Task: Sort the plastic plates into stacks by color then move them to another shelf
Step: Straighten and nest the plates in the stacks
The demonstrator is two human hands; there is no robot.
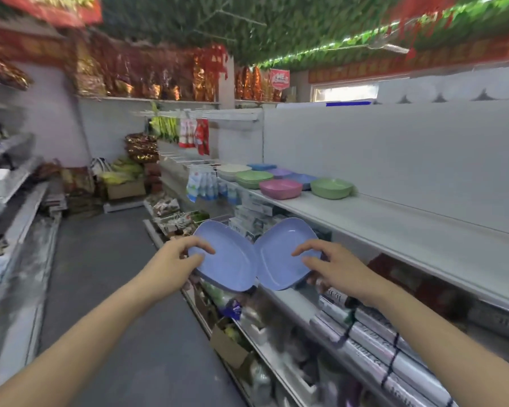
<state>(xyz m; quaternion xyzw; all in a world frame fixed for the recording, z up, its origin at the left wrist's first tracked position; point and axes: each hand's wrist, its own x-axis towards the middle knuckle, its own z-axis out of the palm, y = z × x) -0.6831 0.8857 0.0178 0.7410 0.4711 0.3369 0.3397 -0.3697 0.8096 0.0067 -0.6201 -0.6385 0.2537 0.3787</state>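
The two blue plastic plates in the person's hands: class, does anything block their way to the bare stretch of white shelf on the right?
Nothing visible does. The left hand and right hand each hold a blue plastic plate in open air; the white shelf is bare nearer than the green plastic bowl.

The shop was evenly and brightly lit, with daylight glaring white through a small window [345,91] at the far wall. Shadows were soft and faint under the shelf [394,230] edges. Motion blur smeared the ceiling [247,24], the left racks [12,201] and the goods below the shelf. Wide-angle distortion bent lines toward the frame's corners. Only the middle stayed fairly sharp.
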